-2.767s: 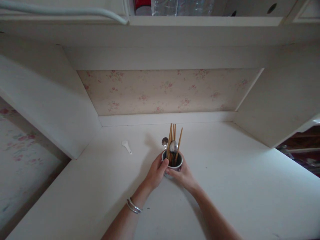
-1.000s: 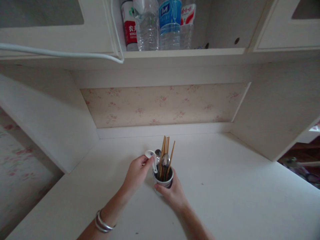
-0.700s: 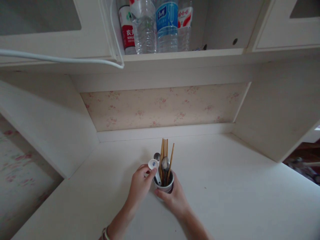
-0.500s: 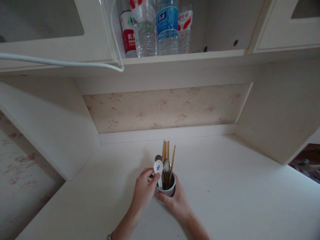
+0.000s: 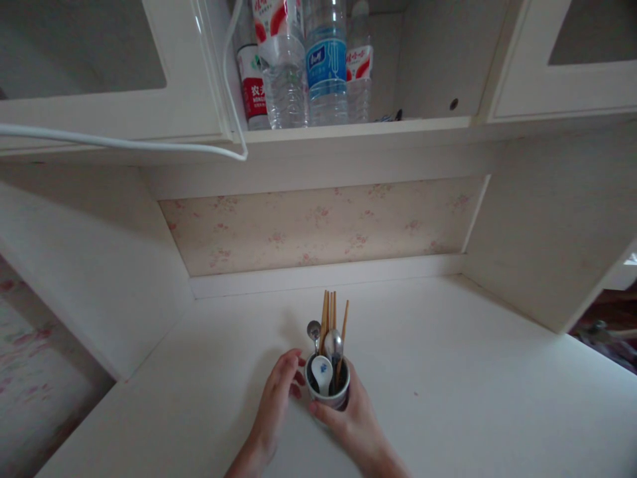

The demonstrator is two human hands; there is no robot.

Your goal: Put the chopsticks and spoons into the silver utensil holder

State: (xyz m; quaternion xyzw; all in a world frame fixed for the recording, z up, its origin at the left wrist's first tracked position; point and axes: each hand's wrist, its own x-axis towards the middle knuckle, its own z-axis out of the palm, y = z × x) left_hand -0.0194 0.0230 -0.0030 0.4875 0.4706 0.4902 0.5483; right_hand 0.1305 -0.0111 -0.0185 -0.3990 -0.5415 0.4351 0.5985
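We steady the cup (image 5: pixel 330 399) with our right hand (image 5: pixel 354 415), which wraps around its right side, the thumb lying across the front just below the rim. Our left hand (image 5: pixel 277 395) is just to the left of the cup, loosely spread, with the fingers bent toward the rim and not gripping — whether a fingertip touches the cup we cannot tell.

The cup stands on the white tabletop (image 5: pixel 448 345), and we look down into its dark inside. At the front of the cup leans the white porcelain spoon (image 5: pixel 322 374) (a small blue motif marks its bowl), with the bowl upward and within the rim. Behind it, a bunch of wooden chopsticks (image 5: pixel 324 322) rises above the cup, while a lone chopstick (image 5: pixel 345 320) tilts out toward the right. A small metal spoon (image 5: pixel 313 328) pokes up at the cup's back left, and a larger metal spoon (image 5: pixel 334 344) stands in front of the chopsticks, bowl up.

Beyond the cup we see a strip of floral wallpaper (image 5: pixel 318 222) — and, higher up, clear plastic bottles (image 5: pixel 326 73) in an open cabinet. A white cable (image 5: pixel 124 142) runs above and to the left of the cup.
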